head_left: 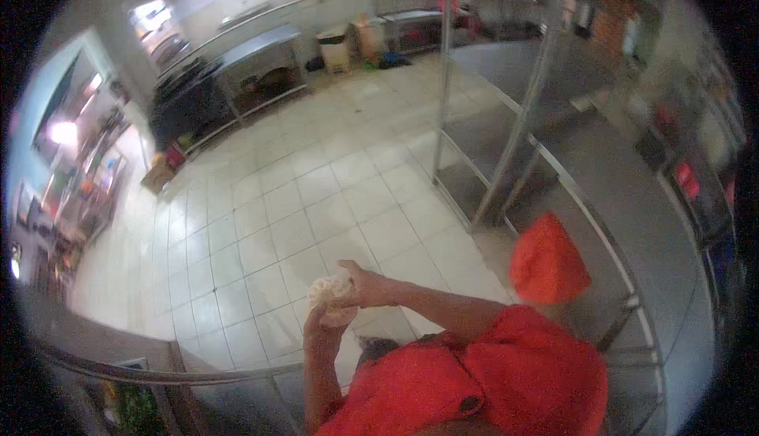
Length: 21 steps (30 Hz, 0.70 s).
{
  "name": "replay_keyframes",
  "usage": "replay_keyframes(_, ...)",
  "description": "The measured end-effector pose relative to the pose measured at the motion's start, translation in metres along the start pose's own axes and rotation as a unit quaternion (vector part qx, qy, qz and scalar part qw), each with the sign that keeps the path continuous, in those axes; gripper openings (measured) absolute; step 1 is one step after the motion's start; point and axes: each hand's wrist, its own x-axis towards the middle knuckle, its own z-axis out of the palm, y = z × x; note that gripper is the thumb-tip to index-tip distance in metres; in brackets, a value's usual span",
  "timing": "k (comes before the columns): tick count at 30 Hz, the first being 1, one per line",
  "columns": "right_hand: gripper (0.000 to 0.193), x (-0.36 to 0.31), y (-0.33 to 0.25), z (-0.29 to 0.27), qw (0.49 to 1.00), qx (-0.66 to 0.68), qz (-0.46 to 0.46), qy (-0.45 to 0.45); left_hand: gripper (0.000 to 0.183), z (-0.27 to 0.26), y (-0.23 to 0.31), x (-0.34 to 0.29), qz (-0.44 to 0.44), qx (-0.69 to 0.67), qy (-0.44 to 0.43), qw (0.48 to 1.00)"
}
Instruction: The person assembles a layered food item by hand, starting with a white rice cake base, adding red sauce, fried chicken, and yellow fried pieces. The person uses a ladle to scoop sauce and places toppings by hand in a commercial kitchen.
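Observation:
A pale, lumpy, off-white piece (pixel 330 289) is held between my two hands in front of my body; the blur hides whether it is dough, food or cloth. My left hand (pixel 326 319) grips it from the near side, fingers curled around its lower part. From the right, my right hand (pixel 365 286) closes on its other side, with the thumb side raised. Both forearms come from the red garment that I wear. Below the piece lies only the tiled floor, well beneath my hands.
To my right stands a metal rack (pixel 518 132) with shelves, and an orange-red, cone-like thing (pixel 548 260) is beside it. A metal counter rim (pixel 237 374) curves along the near left. Farther off are a steel table (pixel 265 50), a pale bin (pixel 335 50) and a cardboard box (pixel 158 175).

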Motion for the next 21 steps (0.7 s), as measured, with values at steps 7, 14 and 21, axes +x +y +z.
replay_keyframes(7,0.100,0.147,0.000,-0.038,0.990,0.082,0.108,0.030,0.056,0.151,-0.030,0.018,-0.274,-0.928,0.103,-0.232)
replay_keyframes(14,0.087,0.267,0.147,-0.097,0.933,0.025,0.349,-0.088,0.060,0.271,-0.081,0.046,-0.324,-0.850,0.158,-0.384)
replay_keyframes(21,0.079,0.475,0.139,-0.156,0.900,-0.155,0.343,-0.218,0.063,0.345,-0.073,0.081,-0.372,-0.776,0.243,-0.448)
